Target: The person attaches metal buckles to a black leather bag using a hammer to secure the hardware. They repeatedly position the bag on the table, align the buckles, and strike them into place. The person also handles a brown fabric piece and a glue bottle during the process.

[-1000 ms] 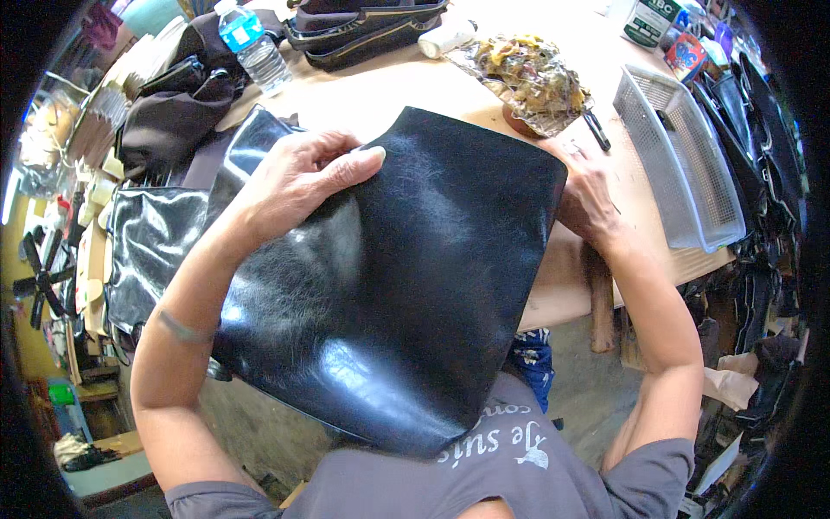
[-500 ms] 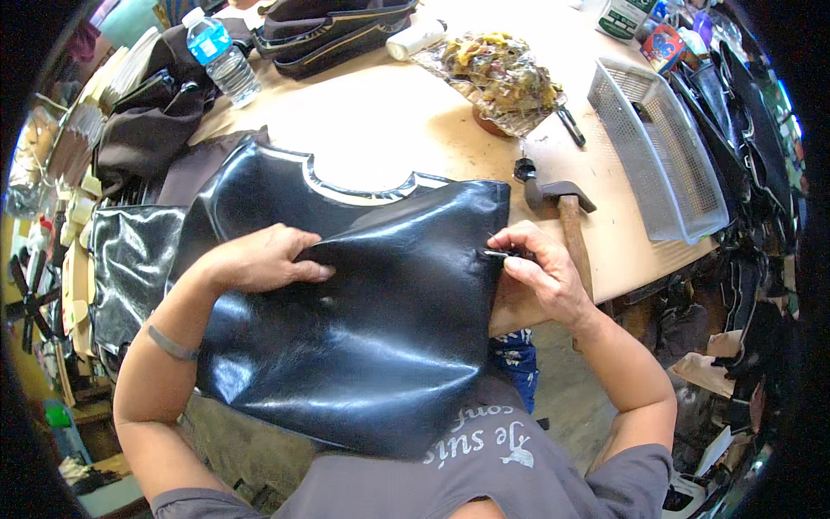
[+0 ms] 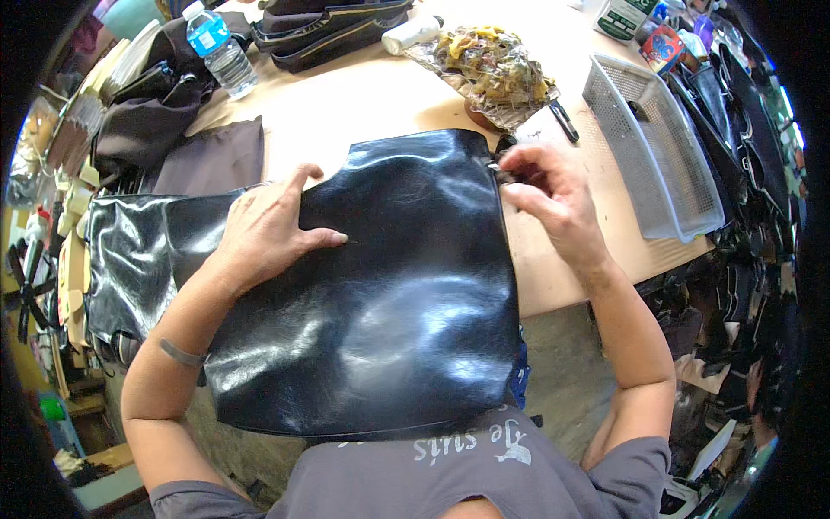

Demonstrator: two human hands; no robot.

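A large glossy black leather-like panel [image 3: 372,285] stretches from the table's edge down toward my lap. My left hand [image 3: 272,221] lies on its left part, thumb and fingers spread. At the panel's upper right corner, my right hand [image 3: 553,195] is closed in a pinch. A small dark tool with a shiny metal tip [image 3: 494,168] shows between its fingers, right against the panel's side edge. Motion blur and the fingers hide what kind of tool it is.
Behind the panel, the pale table [image 3: 337,108] holds a water bottle [image 3: 221,52], a plastic-wrapped bundle [image 3: 493,69] and a grey mesh basket [image 3: 657,156]. Dark cloth [image 3: 216,156] and another glossy black piece [image 3: 130,259] lie left. A dark bag [image 3: 328,30] stands at the back.
The panel has shifted and flattened, its cut-out edge with pale trim no longer showing. My right hand moved away along the side edge to the corner. The hammer is now hidden.
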